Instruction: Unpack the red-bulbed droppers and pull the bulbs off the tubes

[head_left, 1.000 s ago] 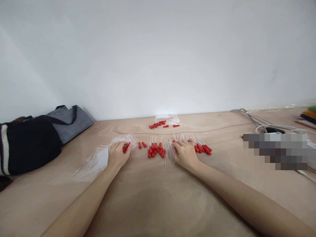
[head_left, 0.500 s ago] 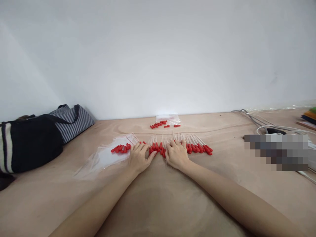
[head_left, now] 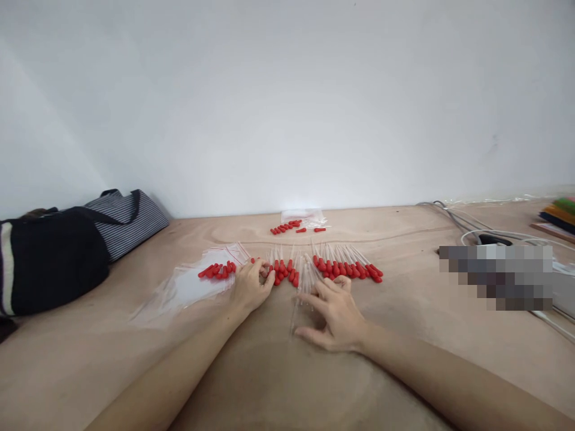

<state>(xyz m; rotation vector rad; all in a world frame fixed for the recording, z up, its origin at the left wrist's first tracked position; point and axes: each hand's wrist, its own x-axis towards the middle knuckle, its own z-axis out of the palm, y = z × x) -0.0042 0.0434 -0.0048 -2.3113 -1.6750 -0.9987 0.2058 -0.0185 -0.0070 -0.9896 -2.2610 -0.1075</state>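
Work on small droppers is judged to be in hand: red rubber bulbs and thin clear tubes appear to be sorted or fitted together on the wooden surface (head_left: 278,365). The left hand (head_left: 250,288) is laid at the left end of the middle cluster (head_left: 286,273) of red-bulbed droppers. Its fingers (head_left: 258,273) are bent together over a red piece, but whether that piece is truly pinched cannot be told. The right hand (head_left: 336,313) is held open, fingers spread and thumb out, at a loose bundle of clear tubes (head_left: 300,287) that lies between the two hands. Whether the tubes are touched or only hovered over cannot be made out.

The next move is judged to call for a fine pinch on a single tube, placed so that the others are not rolled or scattered, since they are thin and lie close together.

Four groups of red pieces are counted. A heap of loose red bulbs (head_left: 216,270), roughly eight, lies on the large clear bag (head_left: 179,294). About ten are seen in the middle cluster. About a dozen are seen in the right row (head_left: 348,269), with tubes pointing away. Some ten lie in the far group (head_left: 296,228), beside a small clear bag (head_left: 311,216). Exact numbers cannot be given, as the pieces overlap. Two cloth bags, one dark (head_left: 54,266) and one striped (head_left: 130,220), are set at the left edge, and cables (head_left: 467,225) are seen at the right.
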